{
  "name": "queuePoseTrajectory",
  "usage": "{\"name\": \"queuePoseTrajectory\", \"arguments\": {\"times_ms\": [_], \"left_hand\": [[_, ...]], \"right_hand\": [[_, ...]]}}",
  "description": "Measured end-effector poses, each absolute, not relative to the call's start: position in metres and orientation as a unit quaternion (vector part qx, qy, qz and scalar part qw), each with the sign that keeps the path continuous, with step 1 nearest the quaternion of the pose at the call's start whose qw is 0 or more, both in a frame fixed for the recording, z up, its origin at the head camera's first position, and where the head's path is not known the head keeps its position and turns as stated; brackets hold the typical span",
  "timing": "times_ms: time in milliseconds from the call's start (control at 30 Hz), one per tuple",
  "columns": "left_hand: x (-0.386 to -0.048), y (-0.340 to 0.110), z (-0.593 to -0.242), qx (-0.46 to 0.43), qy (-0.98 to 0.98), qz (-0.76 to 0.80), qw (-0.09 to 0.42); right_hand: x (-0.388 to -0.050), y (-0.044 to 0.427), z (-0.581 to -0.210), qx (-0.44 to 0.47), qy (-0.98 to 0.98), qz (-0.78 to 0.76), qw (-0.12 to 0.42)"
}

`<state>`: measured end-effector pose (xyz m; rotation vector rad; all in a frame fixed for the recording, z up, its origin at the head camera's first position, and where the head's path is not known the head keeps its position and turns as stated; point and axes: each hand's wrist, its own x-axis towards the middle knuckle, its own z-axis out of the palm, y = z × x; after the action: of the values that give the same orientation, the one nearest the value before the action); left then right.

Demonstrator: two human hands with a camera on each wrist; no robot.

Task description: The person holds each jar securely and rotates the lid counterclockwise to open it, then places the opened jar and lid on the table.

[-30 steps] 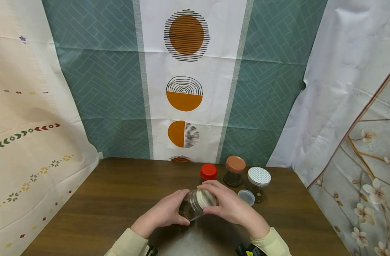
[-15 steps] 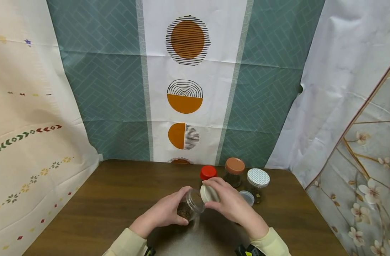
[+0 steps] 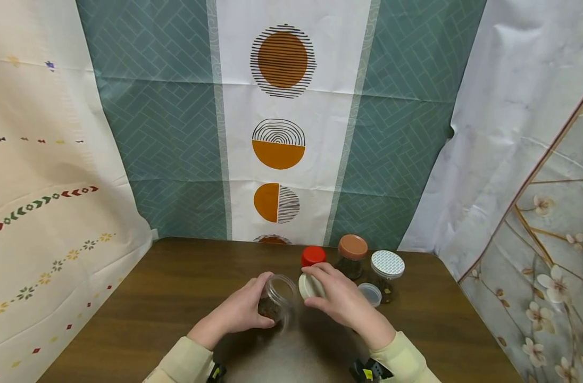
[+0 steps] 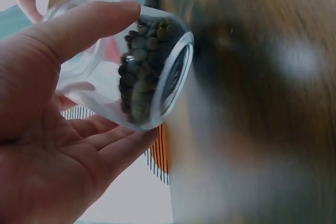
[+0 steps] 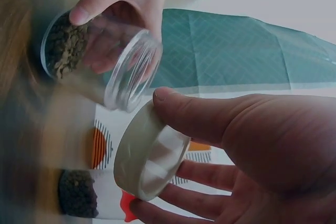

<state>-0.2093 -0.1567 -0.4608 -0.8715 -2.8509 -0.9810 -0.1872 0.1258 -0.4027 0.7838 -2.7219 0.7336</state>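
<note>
While the left hand [image 3: 246, 308] curves round a clear jar [image 3: 278, 298], thumb on one side and fingers on the other, the right hand [image 3: 339, 299] pinches a cream lid [image 3: 311, 287] by its edge between thumb and fingers. Both hands are part closed, opened about as wide as what they hold. The jar is at the near middle of the table [image 3: 200, 266], tilted with its uncovered mouth to the right; whether its base touches the wood cannot be told. Dark, pellet-like bits lie in its lower part, and its glass shows plain. The lid is just right of the mouth, tipped on edge.

Farther off and to the right stand a red top [image 3: 313, 255], partly behind the right hand, a brown jar [image 3: 352, 247] and a white-topped jar [image 3: 388, 263]. The white top carries fine rows of blue-grey marks, too small to read. A clear disc [image 3: 369, 294] shows just right of the right hand. Each wrist has a black strap [image 3: 370, 371] with a yellow patch, its print unreadable. On the far hanging [image 3: 176, 133] are orange discs with black lines.
</note>
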Motion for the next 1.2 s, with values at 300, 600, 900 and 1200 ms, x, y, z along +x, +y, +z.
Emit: {"name": "queuePoseTrajectory", "arguments": {"times_ms": [300,600,900,1200], "left_hand": [[-0.213,-0.175,-0.464,-0.269,-0.904,-0.333,0.025],[-0.223,-0.196,-0.460,-0.242,-0.913,-0.326,0.044],[-0.231,-0.217,-0.466,-0.180,-0.925,-0.333,0.028],[-0.242,-0.234,-0.467,-0.148,-0.933,-0.326,0.026]], "right_hand": [[-0.198,0.113,-0.404,0.270,-0.931,0.231,0.086],[-0.210,0.093,-0.407,0.280,-0.931,0.221,0.075],[-0.227,0.077,-0.415,0.291,-0.935,0.197,0.045],[-0.249,0.057,-0.420,0.287,-0.941,0.178,0.029]]}}
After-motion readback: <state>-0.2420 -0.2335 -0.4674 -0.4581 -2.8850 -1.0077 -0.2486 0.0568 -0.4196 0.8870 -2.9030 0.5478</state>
